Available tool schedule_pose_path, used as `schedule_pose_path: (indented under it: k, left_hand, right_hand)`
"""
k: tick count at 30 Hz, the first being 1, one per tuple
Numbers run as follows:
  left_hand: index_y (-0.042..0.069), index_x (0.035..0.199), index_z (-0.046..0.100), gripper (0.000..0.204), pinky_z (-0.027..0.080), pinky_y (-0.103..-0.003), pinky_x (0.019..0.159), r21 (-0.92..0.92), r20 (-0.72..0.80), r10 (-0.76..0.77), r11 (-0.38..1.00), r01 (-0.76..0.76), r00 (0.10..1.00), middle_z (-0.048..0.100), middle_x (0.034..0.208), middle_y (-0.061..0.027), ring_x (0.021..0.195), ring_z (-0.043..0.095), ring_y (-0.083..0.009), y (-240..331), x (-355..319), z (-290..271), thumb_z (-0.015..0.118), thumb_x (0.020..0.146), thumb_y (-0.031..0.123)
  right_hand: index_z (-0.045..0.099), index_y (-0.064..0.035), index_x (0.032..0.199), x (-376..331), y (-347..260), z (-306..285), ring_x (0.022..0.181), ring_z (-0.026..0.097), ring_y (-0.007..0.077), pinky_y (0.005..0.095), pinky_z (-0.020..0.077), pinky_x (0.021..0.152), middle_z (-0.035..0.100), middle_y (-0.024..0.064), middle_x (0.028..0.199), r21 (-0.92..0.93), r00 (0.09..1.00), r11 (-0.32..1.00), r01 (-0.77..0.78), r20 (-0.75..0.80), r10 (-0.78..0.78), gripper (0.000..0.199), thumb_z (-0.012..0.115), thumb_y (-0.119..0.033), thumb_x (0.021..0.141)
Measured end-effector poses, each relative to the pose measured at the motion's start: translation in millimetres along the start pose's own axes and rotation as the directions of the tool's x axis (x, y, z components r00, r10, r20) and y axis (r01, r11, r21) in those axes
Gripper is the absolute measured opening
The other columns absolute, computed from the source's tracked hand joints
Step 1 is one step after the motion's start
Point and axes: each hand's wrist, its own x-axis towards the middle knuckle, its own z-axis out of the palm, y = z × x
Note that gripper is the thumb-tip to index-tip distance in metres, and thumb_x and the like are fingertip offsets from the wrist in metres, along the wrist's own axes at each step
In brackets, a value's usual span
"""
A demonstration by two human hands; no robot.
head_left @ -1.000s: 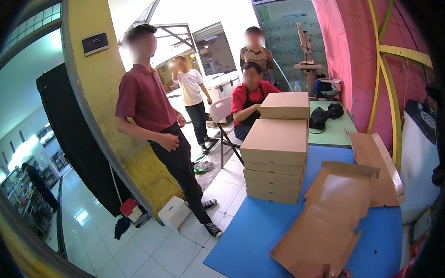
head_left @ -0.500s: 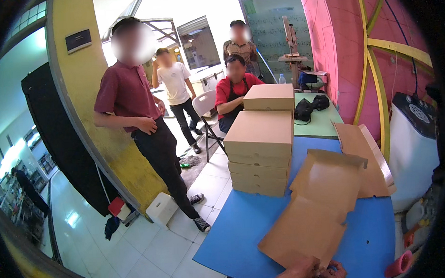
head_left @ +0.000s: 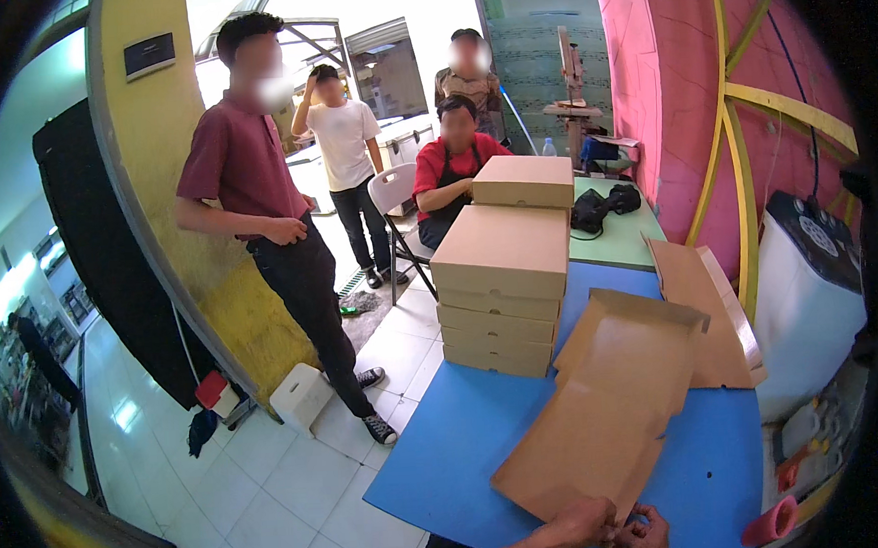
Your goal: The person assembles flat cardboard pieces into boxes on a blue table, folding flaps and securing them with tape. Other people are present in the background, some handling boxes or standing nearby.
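Observation:
An unfolded brown cardboard box (head_left: 601, 404) lies across the blue table (head_left: 448, 469), slanting from its far side toward me. At its near corner my left hand (head_left: 579, 524) is closed on the cardboard edge, the forearm reaching in from the lower edge. Beside it, my right hand (head_left: 644, 533) pinches the same corner with thumb and fingers bent. The two hands nearly touch, and the bit of flap between them is mostly hidden by fingers. Another flat cardboard sheet (head_left: 706, 321) rests partly beneath the far end of the unfolded one.
Several closed cardboard boxes (head_left: 502, 247) stand stacked at the table's far left. A green table (head_left: 643, 224) adjoins behind, holding black items (head_left: 603, 208). A red tube-like object (head_left: 769, 522) is near the right edge. Several people stand or sit beyond; a white stool (head_left: 300, 400) is on the floor.
The whole view has shifted slightly, so the table and boxes sit a little further left. Both hands stay at the cardboard's near corner, their fingers only slightly changed in pose.

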Motion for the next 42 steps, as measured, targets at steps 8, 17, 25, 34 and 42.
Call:
schedule_pose_path:
  k: [8,17,25,34,42]
  left_hand:
    - [0.0,0.09,0.066,0.028,0.052,-0.05,0.073,0.139,0.072,0.177,0.973,-0.186,0.982,0.068,0.088,-0.0243,0.086,0.066,-0.0432,-10.3,10.8,3.3,0.074,0.076,0.024]
    - [0.002,0.102,0.062,0.029,0.052,-0.053,0.076,0.212,-0.062,0.003,0.977,0.01,0.998,0.067,0.093,-0.0235,0.09,0.065,-0.044,11.9,-34.7,-23.0,0.069,0.082,0.022]
    - [0.005,0.08,0.064,0.008,0.051,-0.046,0.067,0.477,-0.129,0.247,0.865,-0.158,0.96,0.062,0.072,-0.0167,0.074,0.062,-0.0372,-32.1,-142.0,-35.0,0.061,0.076,0.011]
    - [0.006,0.123,0.06,0.047,0.042,-0.042,0.105,0.622,-0.291,-0.248,0.685,0.38,0.924,0.06,0.126,-0.017,0.127,0.049,-0.0313,-60.8,-231.4,-119.4,0.075,0.082,0.022]
    - [0.005,0.098,0.069,0.028,0.052,-0.043,0.081,0.548,-0.553,0.426,0.833,-0.073,0.716,0.066,0.092,-0.0173,0.096,0.062,-0.0353,-27.0,-126.3,-63.8,0.064,0.071,0.009]
  right_hand:
    - [0.05,-0.0056,0.121,1.6,-2.6,8.5,0.065,0.058,0.0134,0.0281,0.0512,0.056,0.058,0.0037,0.079,0.024,0.99,0.991,-0.133,0.041,0.132,0.047,0.076,-0.005,0.082]
    - [0.043,-0.0075,0.137,-9.9,-1.9,16.0,0.073,0.064,0.0158,0.0278,0.056,0.061,0.066,0.0088,0.093,0.121,0.949,0.987,-0.103,0.308,0.061,0.062,0.073,-0.003,0.083]
    - [0.045,0.0031,0.135,23.5,-20.7,-29.5,0.117,0.055,0.0375,0.0446,0.0501,0.092,0.05,0.0229,0.133,-0.486,0.887,0.85,0.204,-0.276,-0.371,0.068,0.07,-0.002,0.073]
    - [0.045,-0.0032,0.14,39.4,-5.0,-50.3,0.14,0.028,0.05,0.0481,0.027,0.116,0.028,0.0328,0.15,-0.914,0.859,0.376,0.151,-0.066,-0.507,0.063,0.051,-0.003,0.077]
    - [0.066,-0.003,0.111,15.4,-6.9,-19.1,0.108,0.059,0.0414,0.0436,0.0491,0.094,0.066,0.0209,0.111,-0.786,0.84,0.443,0.432,0.172,-0.514,0.032,0.058,-0.004,0.08]
